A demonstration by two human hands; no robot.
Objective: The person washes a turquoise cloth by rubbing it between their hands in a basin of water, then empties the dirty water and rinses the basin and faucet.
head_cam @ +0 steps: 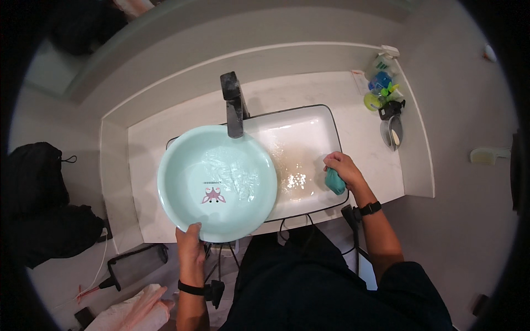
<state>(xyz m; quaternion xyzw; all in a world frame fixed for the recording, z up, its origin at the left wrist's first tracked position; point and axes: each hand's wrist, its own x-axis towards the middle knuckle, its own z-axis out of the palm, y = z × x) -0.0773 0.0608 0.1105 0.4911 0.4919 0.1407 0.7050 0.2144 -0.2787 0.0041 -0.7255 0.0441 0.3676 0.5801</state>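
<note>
A pale mint plastic basin (244, 207) with a printed animal face holds water and covers the left part of the white rectangular sink (290, 128). My left hand (190, 244) grips the basin's near rim, thumb over the edge. Under the black faucet (235, 111), the basin's far side is partly hidden. Over the right side of the sink, my right hand (343, 167) is closed on a bunched green cloth (334, 182). Murky, brownish water lies in the sink below.
Bottles (374, 99), one yellow-green and one blue, stand at the counter's right back, near a grey cup (391, 132). A raised ledge (418, 145) borders the white counter (149, 207). Black bags (37, 182) hang at the left, and a white and pink bag (132, 310) is below.
</note>
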